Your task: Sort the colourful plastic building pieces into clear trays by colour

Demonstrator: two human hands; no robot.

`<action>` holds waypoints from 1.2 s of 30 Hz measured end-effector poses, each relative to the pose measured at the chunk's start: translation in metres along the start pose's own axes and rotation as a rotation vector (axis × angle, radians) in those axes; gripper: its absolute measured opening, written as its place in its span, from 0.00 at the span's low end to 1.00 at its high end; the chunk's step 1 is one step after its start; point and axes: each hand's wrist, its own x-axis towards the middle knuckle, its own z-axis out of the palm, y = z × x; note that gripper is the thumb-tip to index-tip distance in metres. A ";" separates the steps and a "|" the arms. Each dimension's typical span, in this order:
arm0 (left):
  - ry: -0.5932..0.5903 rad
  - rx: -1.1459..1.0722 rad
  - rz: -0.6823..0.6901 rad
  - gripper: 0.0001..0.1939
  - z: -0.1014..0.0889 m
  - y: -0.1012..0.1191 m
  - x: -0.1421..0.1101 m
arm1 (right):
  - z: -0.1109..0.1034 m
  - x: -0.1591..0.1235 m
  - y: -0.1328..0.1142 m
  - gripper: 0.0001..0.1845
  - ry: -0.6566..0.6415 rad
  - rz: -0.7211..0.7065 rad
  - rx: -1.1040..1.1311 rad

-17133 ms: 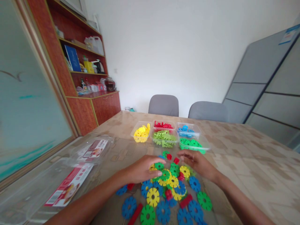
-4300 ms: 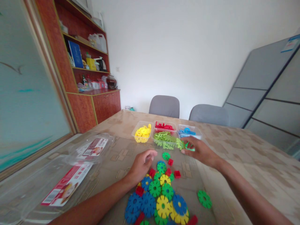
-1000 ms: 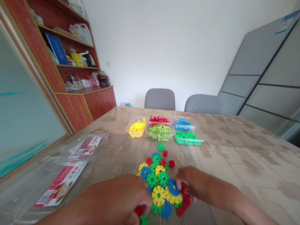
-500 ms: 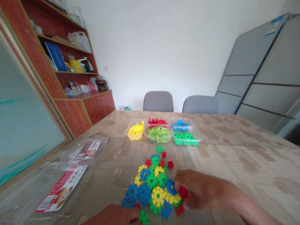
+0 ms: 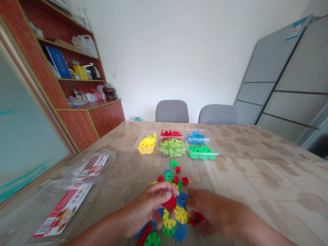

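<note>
My left hand (image 5: 147,208) curls over the heap of plastic snowflake-shaped pieces, its fingertips on a red connector piece (image 5: 169,202). My right hand (image 5: 212,212) pinches another red piece (image 5: 196,218) at the heap's right side, close to a blue gear (image 5: 181,200). Both hands hide much of the heap. Yellow gears (image 5: 169,220) and a green gear (image 5: 152,240) show beneath them. Farther up lie a green gear (image 5: 173,164), a blue-green gear (image 5: 168,176) and small red pieces (image 5: 185,181). Neither hand touches the several plastic trays of sorted pieces (image 5: 171,147) beyond.
Transparent plastic packaging with a red label (image 5: 63,212) lies on the patterned table (image 5: 256,177) to the left of my hands. Two grey chairs (image 5: 171,111) stand beyond the far edge, and a wooden shelf cabinet (image 5: 79,123) stands at the left.
My left hand has come up from the bottom edge onto the heap, covering much of it. My right hand has shifted slightly left and down, with a red piece still in its fingers.
</note>
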 end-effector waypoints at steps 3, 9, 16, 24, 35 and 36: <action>0.025 -0.205 -0.036 0.16 0.000 -0.006 0.011 | -0.009 0.000 0.002 0.09 0.012 -0.024 -0.001; 0.012 -0.437 -0.134 0.14 0.004 -0.013 0.014 | -0.027 -0.002 -0.007 0.09 0.262 -0.128 -0.025; -0.106 -0.657 -0.191 0.23 0.016 -0.008 0.024 | -0.020 0.006 -0.023 0.08 0.357 -0.211 0.094; 0.151 -0.556 -0.133 0.05 0.011 -0.006 0.035 | -0.031 0.011 0.015 0.05 0.446 -0.109 0.060; 0.451 -0.512 0.112 0.06 -0.068 0.094 0.104 | -0.026 0.020 0.045 0.10 0.392 -0.057 -0.014; 0.495 -0.510 0.136 0.08 -0.076 0.106 0.116 | -0.026 0.020 0.044 0.10 0.388 -0.065 -0.005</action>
